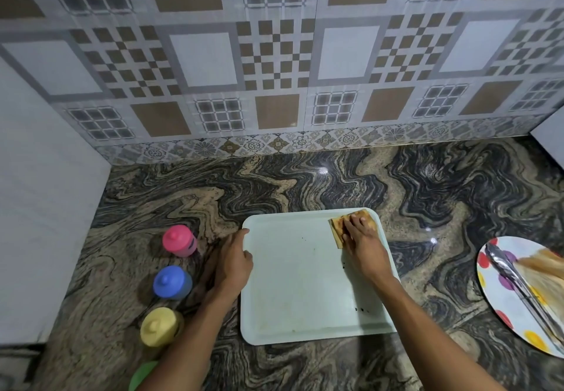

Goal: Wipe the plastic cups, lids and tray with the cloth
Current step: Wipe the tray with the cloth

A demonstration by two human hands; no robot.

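Cloth (336,228), folded and tan, lies under our right hand (361,238), whose straight fingers press flat on it at the far right corner of the pale tray (299,299). Our left hand (235,258) sits at the tray's left rim, forefinger stretched along the edge, other fingers curled; we cannot tell whether it grips. Left of that hand, 4 lidded cups stand in a row on the tabletop (305,183): pink cup (180,239), blue cup (171,282), yellow cup (158,326), green cup (143,375). Well right of the right hand lies a spotted plate (500,299) bearing tongs (512,277).
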